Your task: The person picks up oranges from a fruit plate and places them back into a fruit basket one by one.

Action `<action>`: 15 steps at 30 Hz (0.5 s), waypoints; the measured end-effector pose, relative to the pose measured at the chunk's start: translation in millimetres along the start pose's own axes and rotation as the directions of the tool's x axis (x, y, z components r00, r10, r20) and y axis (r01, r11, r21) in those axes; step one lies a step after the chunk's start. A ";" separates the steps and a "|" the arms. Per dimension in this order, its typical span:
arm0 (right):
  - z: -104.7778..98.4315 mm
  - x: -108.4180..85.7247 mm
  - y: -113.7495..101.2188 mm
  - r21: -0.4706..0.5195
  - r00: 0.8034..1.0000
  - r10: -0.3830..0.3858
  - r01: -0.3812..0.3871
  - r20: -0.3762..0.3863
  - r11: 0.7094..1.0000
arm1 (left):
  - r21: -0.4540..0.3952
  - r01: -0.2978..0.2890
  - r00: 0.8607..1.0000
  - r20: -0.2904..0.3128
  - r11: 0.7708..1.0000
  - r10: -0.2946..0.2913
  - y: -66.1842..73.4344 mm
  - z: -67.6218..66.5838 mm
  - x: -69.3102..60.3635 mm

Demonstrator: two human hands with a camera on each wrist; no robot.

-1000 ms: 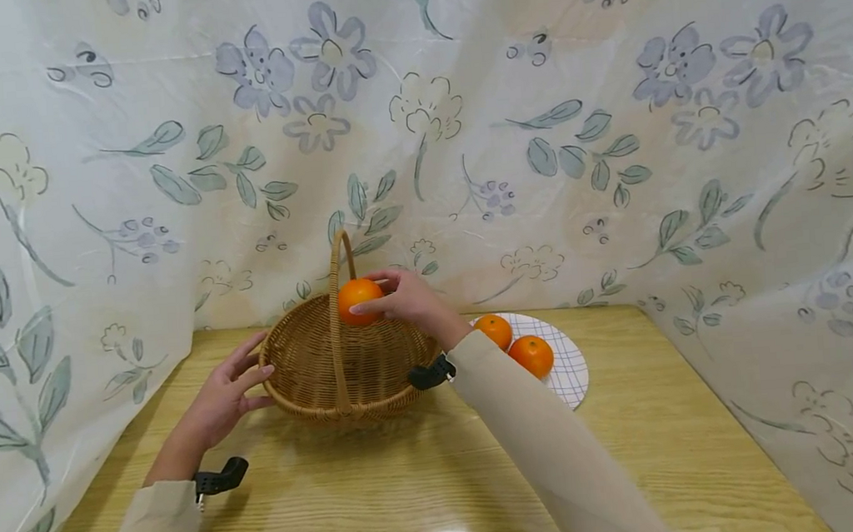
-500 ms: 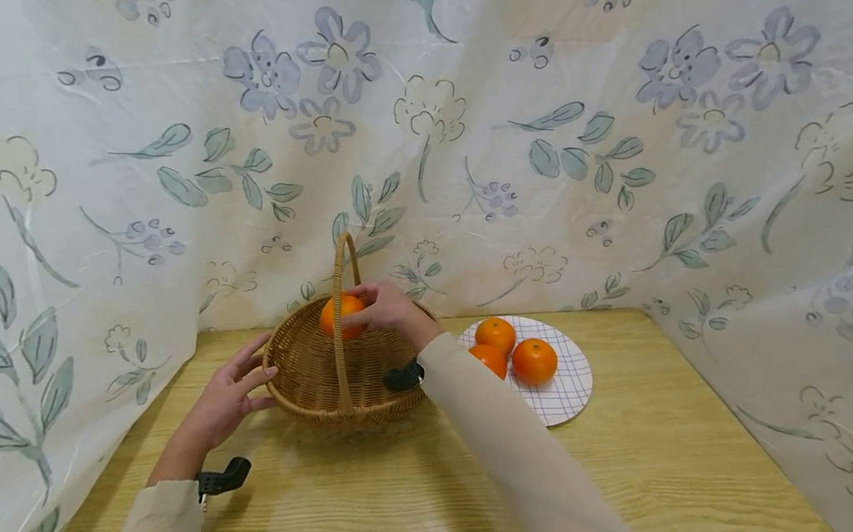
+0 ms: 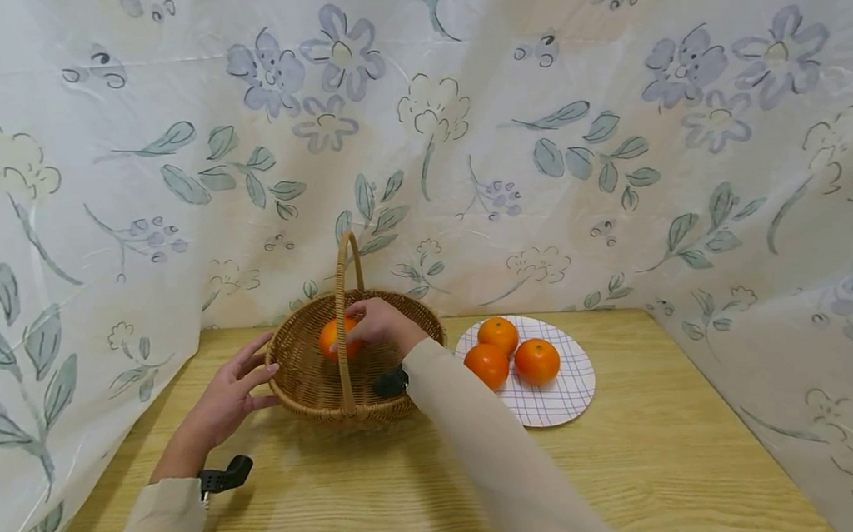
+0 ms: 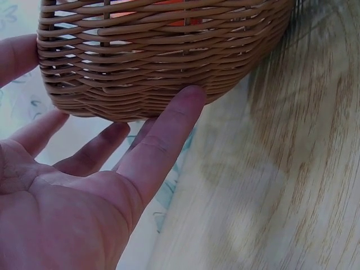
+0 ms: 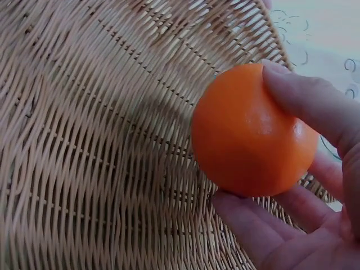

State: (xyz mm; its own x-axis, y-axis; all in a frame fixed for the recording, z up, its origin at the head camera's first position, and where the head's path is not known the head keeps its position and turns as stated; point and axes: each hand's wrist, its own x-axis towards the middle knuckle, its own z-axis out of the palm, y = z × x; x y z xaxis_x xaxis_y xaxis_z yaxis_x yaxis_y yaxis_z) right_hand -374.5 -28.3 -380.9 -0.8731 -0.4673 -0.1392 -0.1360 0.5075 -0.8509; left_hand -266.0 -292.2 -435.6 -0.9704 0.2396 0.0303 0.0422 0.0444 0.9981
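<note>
In the head view a brown wicker basket (image 3: 308,384) with an arched handle stands on the wooden table. My left hand (image 3: 229,392) holds its left end; in the left wrist view the thumb presses the woven wall, with the other fingers spread round it. My right hand (image 3: 382,321) is inside the basket, gripping an orange (image 3: 329,338) between thumb and fingers. The handle partly covers that orange in the head view. In the right wrist view the orange (image 5: 247,135) is seen close up against the weave; whether it touches the basket I cannot tell.
Right of the basket lies a white checked plate (image 3: 574,380) bearing three more oranges (image 3: 538,362). The right sleeve crosses its near left edge. A floral cloth (image 3: 509,168) hangs behind the table (image 3: 681,446) and along both sides.
My right hand has moved left and down into the basket with the orange. The forearm has uncovered more of the plate and its third orange. The left hand stays on the basket.
</note>
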 end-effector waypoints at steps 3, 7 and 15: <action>5.3 -1.8 -3.5 -0.025 0.999 0.031 -0.031 0.012 0.999 | 0.006 -0.005 1.000 0.003 1.000 0.005 0.3 -0.2 -0.3; 11.7 -2.3 -6.2 -0.003 0.996 0.079 -0.079 0.030 0.997 | 0.007 -0.008 1.000 0.004 1.000 0.008 0.2 -0.8 -0.9; 18.0 0.9 -5.0 -0.002 0.996 0.073 -0.073 0.050 0.997 | 0.016 -0.011 1.000 0.002 1.000 0.011 -0.3 -0.3 -0.6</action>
State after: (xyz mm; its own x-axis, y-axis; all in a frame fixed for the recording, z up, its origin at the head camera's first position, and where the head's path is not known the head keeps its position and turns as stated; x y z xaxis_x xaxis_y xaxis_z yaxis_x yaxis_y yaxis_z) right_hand -366.1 -44.2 -385.9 -0.8563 -0.4642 -0.2263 -0.0726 0.5421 -0.8372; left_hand -265.5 -292.6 -435.8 -0.9693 0.2423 0.0411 0.0565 0.0570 0.9968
